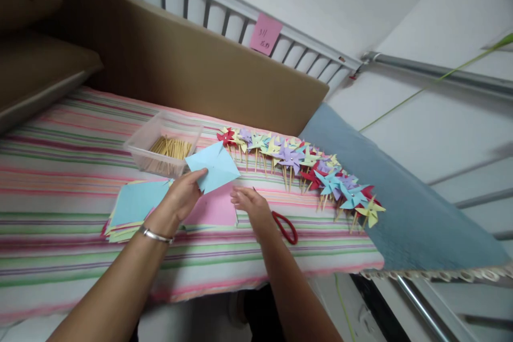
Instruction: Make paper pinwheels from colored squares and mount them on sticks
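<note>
My left hand [185, 195], with a bracelet at the wrist, pinches a light blue paper square [214, 168] between thumb and fingers. Slits run in from the square's corners. Just right of it is my right hand [251, 204], its fingers loosely stretched toward the square and apart from it, with nothing visible in them. Under both hands a pink paper sheet [216, 208] lies on the striped cloth [72, 192]. A red-handled tool [285, 227], partly hidden by my right forearm, rests beside it. Left of my left hand sits a stack of coloured paper squares [138, 206].
A clear plastic box [138, 144] holds many thin wooden sticks [170, 147]. Several paper pinwheels [290, 157] on sticks stand in a row toward the right edge. Behind rises a brown cardboard panel [192, 64]; a pink note [265, 35] hangs on the white rail.
</note>
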Demonstrator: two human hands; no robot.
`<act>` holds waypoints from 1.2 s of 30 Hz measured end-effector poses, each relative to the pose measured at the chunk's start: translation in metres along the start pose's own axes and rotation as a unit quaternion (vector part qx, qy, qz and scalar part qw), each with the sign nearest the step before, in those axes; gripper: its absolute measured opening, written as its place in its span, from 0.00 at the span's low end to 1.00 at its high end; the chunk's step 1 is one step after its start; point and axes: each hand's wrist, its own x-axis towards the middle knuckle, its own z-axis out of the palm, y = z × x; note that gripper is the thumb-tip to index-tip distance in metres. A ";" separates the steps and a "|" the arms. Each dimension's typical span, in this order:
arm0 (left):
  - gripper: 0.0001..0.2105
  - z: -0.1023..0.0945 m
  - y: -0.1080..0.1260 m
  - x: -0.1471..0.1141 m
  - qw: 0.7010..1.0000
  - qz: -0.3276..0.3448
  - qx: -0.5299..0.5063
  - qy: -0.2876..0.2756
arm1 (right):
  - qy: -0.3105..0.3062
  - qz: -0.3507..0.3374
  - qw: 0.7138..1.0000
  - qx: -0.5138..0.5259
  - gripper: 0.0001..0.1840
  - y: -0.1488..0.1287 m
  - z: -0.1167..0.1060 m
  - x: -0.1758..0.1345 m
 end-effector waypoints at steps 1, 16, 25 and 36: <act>0.14 0.000 -0.003 0.000 1.000 -0.001 -0.003 -0.007 | -0.001 0.003 0.997 0.074 0.19 -0.002 0.012 0.005; 0.08 0.005 -0.023 0.010 0.997 -0.063 0.041 0.002 | -0.001 0.032 0.927 0.373 0.15 0.010 0.033 0.041; 0.09 -0.002 -0.028 0.008 0.988 -0.067 0.139 -0.002 | 0.025 0.048 0.922 0.384 0.15 0.016 0.027 0.040; 0.07 0.000 -0.025 0.008 0.971 -0.059 0.231 0.009 | 0.033 0.032 0.936 0.350 0.14 0.018 0.030 0.040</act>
